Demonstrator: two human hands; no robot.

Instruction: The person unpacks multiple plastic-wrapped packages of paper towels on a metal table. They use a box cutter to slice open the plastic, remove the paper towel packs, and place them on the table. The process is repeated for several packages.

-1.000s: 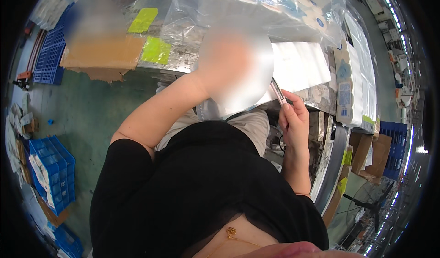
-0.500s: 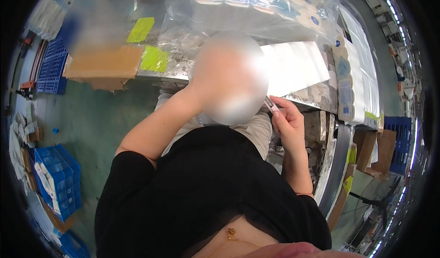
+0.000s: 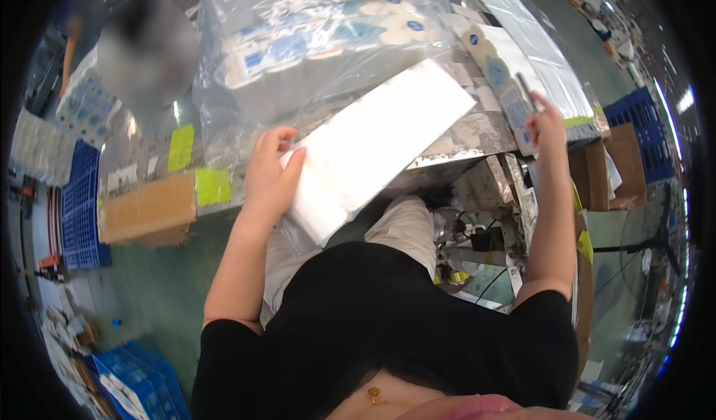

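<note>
**Two hands busy, one on a white pack, one on a thin tool**

Two hands in my feed right now, both up at the edge of the silvery worktable point(image 3: 477, 133). From where I'm sitting, the left hand point(image 3: 270, 172) is laid over the near left corner of a long flat white pack point(image 3: 373, 148), fingers curled round its edge, so it's gripping that pack. The pack lies slantwise, its far end up on the table and its near end sticking out past the table edge over the person's lap.

The right hand point(image 3: 546, 125) is off to the right, well apart from the left one, closed around a thin dark tool point(image 3: 526, 92) that pokes up out of the fingers. Can't tell what kind of tool it is, too small in this view. That hand sits just beside a long narrow printed strip point(image 3: 500, 84) lying along the table's right side.

Behind the white pack there's a big clear plastic bag point(image 3: 321, 39) stuffed with blue and white packets, touching or nearly touching the pack's far edge. On the left, a cardboard box point(image 3: 145, 211) with a yellow-green label sits at the table's near edge, and blue crates point(image 3: 78, 215) stand on the floor beyond it.
</note>
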